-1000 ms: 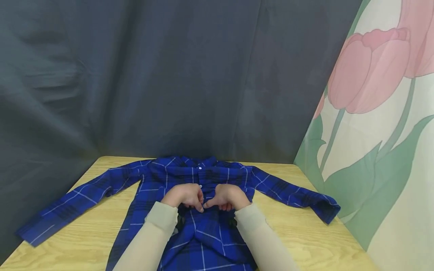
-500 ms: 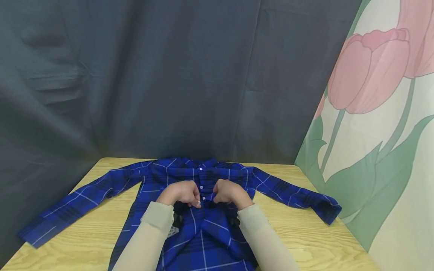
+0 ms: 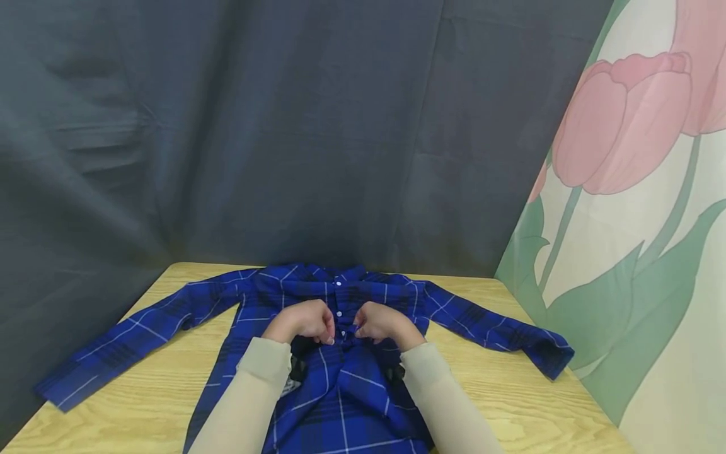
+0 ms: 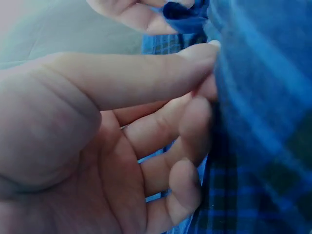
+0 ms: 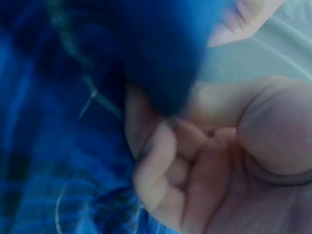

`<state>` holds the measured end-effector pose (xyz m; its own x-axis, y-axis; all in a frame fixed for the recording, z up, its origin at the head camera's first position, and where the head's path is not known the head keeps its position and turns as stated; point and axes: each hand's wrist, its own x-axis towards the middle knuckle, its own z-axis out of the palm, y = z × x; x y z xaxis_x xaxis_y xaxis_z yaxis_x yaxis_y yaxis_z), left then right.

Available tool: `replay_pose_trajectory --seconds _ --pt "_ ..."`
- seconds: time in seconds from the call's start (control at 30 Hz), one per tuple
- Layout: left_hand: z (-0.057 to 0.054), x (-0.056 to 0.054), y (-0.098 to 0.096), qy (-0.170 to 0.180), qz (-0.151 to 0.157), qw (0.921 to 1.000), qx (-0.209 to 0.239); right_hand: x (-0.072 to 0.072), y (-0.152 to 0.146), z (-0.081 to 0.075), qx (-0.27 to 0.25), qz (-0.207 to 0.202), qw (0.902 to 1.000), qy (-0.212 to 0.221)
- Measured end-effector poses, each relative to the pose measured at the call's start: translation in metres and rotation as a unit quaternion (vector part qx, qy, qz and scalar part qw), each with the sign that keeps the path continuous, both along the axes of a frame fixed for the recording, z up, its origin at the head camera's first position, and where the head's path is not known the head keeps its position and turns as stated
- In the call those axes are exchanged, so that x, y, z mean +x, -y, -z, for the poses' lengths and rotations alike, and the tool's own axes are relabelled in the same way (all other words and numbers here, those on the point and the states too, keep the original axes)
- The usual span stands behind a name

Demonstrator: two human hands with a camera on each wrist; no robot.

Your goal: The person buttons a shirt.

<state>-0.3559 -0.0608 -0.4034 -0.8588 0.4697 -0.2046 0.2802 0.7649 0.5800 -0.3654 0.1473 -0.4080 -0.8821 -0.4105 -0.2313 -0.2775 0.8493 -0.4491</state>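
Note:
A blue plaid button-up shirt (image 3: 363, 391) lies spread on the table, sleeves out to both sides, with white buttons (image 3: 339, 313) down its front. At mid-front my left hand (image 3: 306, 320) pinches the shirt between thumb and forefinger. A small white spot, perhaps a button, shows at the left thumb tip (image 4: 213, 45) in the left wrist view; the other left fingers are loosely curled. Just right of it, my right hand (image 3: 381, 323) pinches a fold of the shirt front (image 5: 168, 63), lifted between thumb and curled fingers. The buttonhole cannot be made out.
The wooden table (image 3: 136, 378) shows on both sides of the shirt. A dark curtain (image 3: 317, 139) hangs behind its far edge, and a tulip-patterned cloth (image 3: 618, 239) borders the right. Dark wrist gear (image 3: 297, 369) sits under the left cuff.
One second ago both thumb tips nearly met at the placket. The hands then drew apart, uncovering a button; since then the right fingers have taken up a bit of shirt front.

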Motion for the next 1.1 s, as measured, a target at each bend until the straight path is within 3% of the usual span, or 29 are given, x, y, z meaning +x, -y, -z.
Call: replay_pose_trajectory --seconds 0.13,0.33,0.47,0.6,0.67,0.7,0.8,0.9,1.1 --pt "0.003 0.000 0.000 0.018 0.019 0.9997 0.005 0.007 0.002 -0.003 0.029 -0.025 0.9993 -0.002" --pt "0.004 -0.001 -0.001 0.036 0.040 0.9986 0.002 0.008 0.006 0.000 0.074 -0.049 0.9947 0.052" --pt "0.004 -0.001 -0.001 0.039 0.037 0.9986 -0.002 0.011 0.010 0.000 0.111 -0.002 0.9936 0.020" --pt "0.003 -0.001 0.000 0.043 0.035 0.9985 0.000 -0.009 0.004 0.022 0.131 0.056 0.9891 -0.038" --pt "0.003 0.000 -0.001 0.046 0.034 0.9984 -0.001 -0.009 0.007 0.022 0.135 0.077 0.9860 -0.060" --pt "0.003 0.000 -0.001 0.048 0.033 0.9983 0.000 -0.009 0.009 0.022 0.139 0.085 0.9840 -0.074" --pt "0.004 -0.001 -0.001 0.055 0.026 0.9981 0.000 0.015 0.023 0.000 0.155 0.113 0.9761 -0.101" --pt "0.004 -0.002 -0.001 0.061 0.019 0.9979 -0.003 0.030 0.033 -0.008 0.181 0.142 0.9680 -0.100" --pt "0.004 -0.003 -0.002 0.064 0.015 0.9978 -0.008 0.035 0.036 -0.003 0.194 0.167 0.9653 -0.053"
